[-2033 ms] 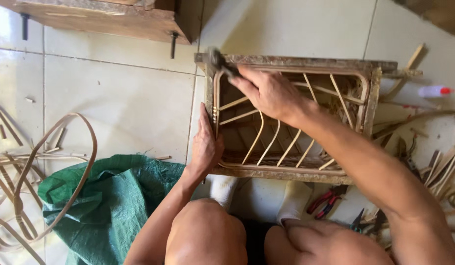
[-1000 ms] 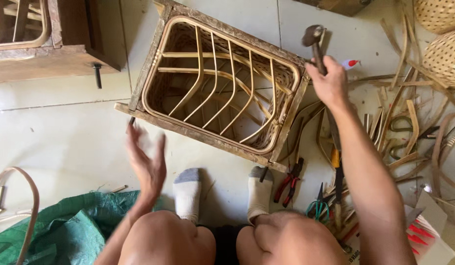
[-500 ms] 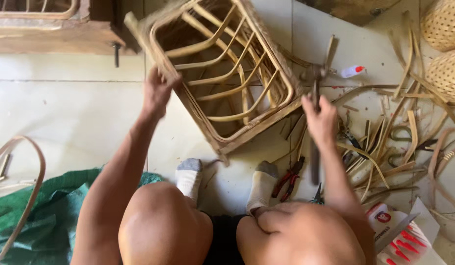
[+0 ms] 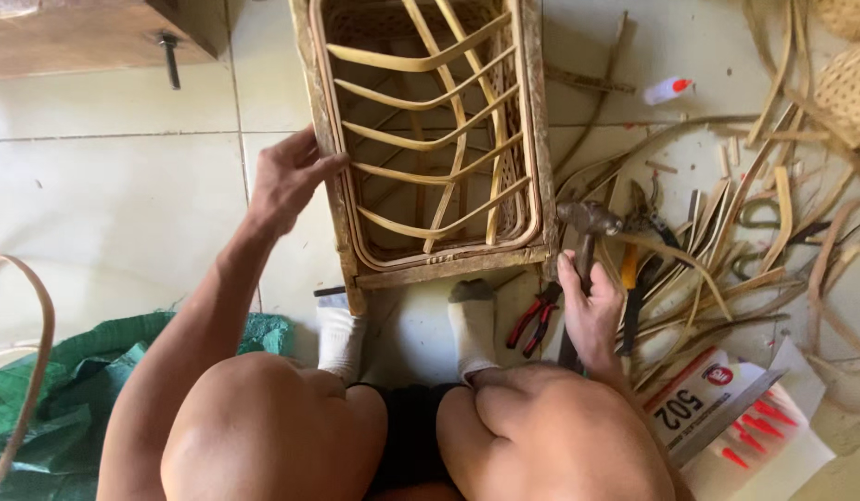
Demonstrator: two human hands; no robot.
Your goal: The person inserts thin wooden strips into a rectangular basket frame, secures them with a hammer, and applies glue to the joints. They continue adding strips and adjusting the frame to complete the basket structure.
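The rectangular woven rattan frame with curved cane ribs [image 4: 430, 139] stands on the pale tiled floor [image 4: 105, 195], its lower edge just above the white-socked feet [image 4: 342, 334]. The left hand [image 4: 286, 176] clasps the frame's left side rail, thumb over the front edge, fingers curled around it. The right hand [image 4: 590, 311] is just beside the frame's lower right corner, its grip closed on the handle of a dark metal-headed hammer [image 4: 586, 227], whose head lies near that corner. Red-handled pliers [image 4: 534, 320] lie on the floor between foot and hand.
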